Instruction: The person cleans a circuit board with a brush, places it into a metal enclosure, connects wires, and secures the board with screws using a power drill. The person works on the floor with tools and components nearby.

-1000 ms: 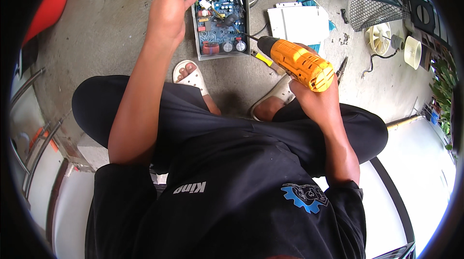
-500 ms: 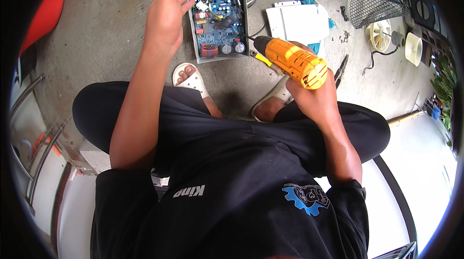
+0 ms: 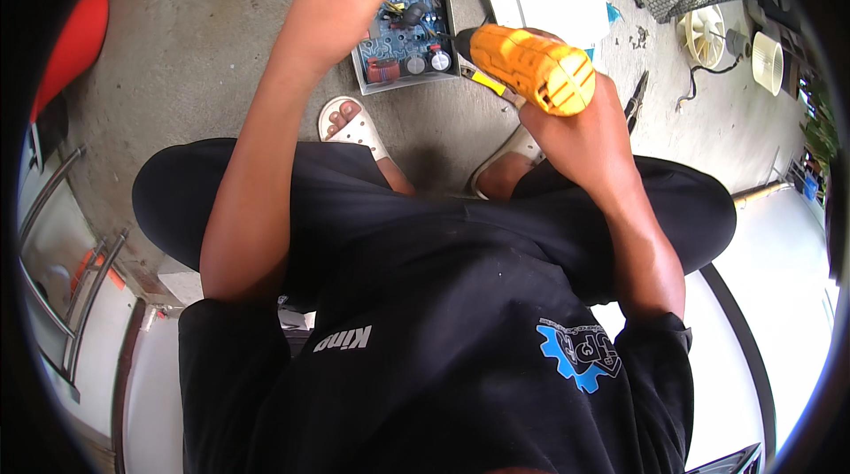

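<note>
My right hand [image 3: 580, 133] grips a yellow-orange power drill [image 3: 531, 67]. Its black chuck points left, at the right wall of a shallow grey metal case [image 3: 407, 84]; whether the tip touches cannot be made out. Inside the case lies a blue circuit board [image 3: 403, 47] with capacitors, a copper coil and wires. Over the case's far left part reaches my left hand [image 3: 341, 5], thumb apart from the fingers, with nothing visible in it. That hand hides part of the board.
Right of the case lie a yellow utility knife [image 3: 487, 82] and a white flat casing [image 3: 549, 9] by teal cloth. Farther right are a dark pointed tool [image 3: 637, 98], a white fan wheel [image 3: 706, 36] and a white cylindrical part [image 3: 768, 64]. A red object [image 3: 75, 49] stands left.
My left hand has moved right and away from me, now covering part of the case. The drill's chuck has come closer to the case wall. The whole view has shifted slightly.
</note>
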`<state>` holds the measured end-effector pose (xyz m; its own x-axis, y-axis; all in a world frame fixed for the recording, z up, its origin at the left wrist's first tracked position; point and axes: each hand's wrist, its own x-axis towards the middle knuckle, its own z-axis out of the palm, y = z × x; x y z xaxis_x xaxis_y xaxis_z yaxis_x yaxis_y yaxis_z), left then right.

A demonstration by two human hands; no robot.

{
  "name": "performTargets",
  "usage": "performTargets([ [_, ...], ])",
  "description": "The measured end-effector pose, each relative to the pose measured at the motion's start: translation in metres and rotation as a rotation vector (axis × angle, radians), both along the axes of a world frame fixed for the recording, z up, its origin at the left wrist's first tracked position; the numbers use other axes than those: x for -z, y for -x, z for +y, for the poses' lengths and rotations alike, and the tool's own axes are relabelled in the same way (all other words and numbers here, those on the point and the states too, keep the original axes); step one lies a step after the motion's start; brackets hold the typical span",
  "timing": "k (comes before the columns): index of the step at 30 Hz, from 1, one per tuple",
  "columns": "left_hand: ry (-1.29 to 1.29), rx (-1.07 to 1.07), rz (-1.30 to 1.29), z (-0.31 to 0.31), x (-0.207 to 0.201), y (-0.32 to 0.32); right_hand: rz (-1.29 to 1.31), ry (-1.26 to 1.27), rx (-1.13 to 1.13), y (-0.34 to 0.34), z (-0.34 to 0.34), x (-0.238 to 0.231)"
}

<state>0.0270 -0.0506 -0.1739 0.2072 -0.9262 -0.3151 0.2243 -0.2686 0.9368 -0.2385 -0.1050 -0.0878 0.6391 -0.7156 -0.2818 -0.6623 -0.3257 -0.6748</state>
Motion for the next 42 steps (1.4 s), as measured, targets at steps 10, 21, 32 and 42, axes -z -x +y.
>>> performTargets([
  [10, 0.141, 0.467, -0.127, 0.011, -0.042, 0.034, 0.212, 0.12, -0.059, -0.022, -0.004, -0.007],
  [21, 0.058, 0.322, -0.154, 0.012, -0.033, 0.043, 0.255, -0.008, -0.062, -0.032, -0.009, -0.035],
  [32, 0.07, 0.321, -0.242, 0.015, -0.043, 0.045, 0.256, -0.032, -0.07, -0.033, -0.01, -0.04],
  [42, 0.051, 0.324, -0.306, 0.016, -0.048, 0.047, 0.27, -0.001, -0.082, -0.038, -0.009, -0.032],
])
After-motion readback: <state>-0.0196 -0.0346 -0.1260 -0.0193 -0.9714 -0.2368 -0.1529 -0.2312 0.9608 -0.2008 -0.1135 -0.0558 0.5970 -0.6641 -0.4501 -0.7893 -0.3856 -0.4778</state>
